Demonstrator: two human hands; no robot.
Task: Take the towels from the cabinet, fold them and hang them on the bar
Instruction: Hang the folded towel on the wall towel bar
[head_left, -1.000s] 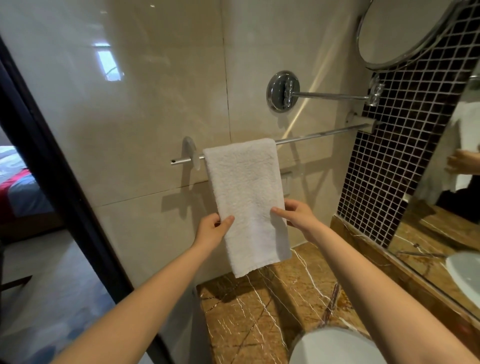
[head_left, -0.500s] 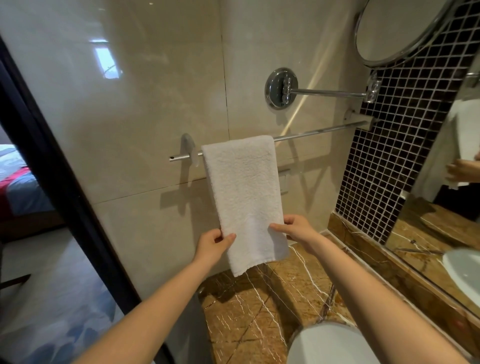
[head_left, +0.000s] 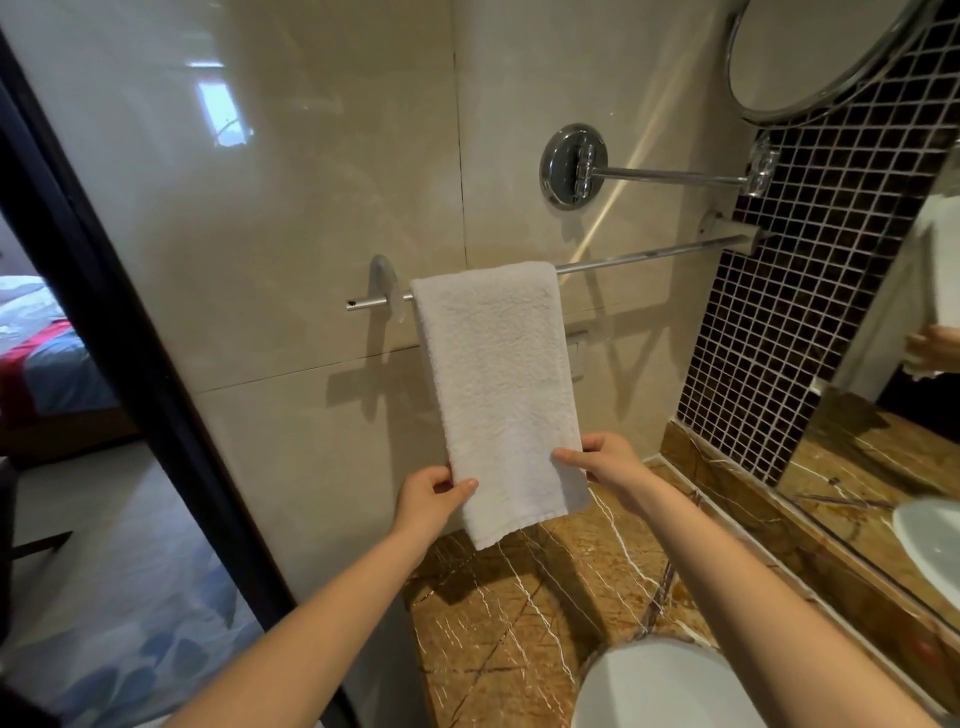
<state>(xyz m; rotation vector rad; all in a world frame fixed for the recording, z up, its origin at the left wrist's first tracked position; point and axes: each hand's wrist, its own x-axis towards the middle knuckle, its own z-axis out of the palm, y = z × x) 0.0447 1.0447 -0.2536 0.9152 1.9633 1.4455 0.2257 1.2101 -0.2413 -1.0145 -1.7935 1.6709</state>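
A folded white towel hangs over the left part of a chrome bar fixed to the beige tiled wall. My left hand pinches the towel's lower left edge between thumb and fingers. At the lower right edge my right hand grips it the same way. The towel hangs slightly slanted, its bottom end over the counter. No cabinet is in view.
A brown marble counter lies below with a white basin at its near edge. A round mirror on a chrome arm sticks out above the bar. Dark mosaic tiles and a wall mirror stand right; a black door frame left.
Both hands have slid down the towel's side edges toward its bottom end. The towel stays draped on the bar.
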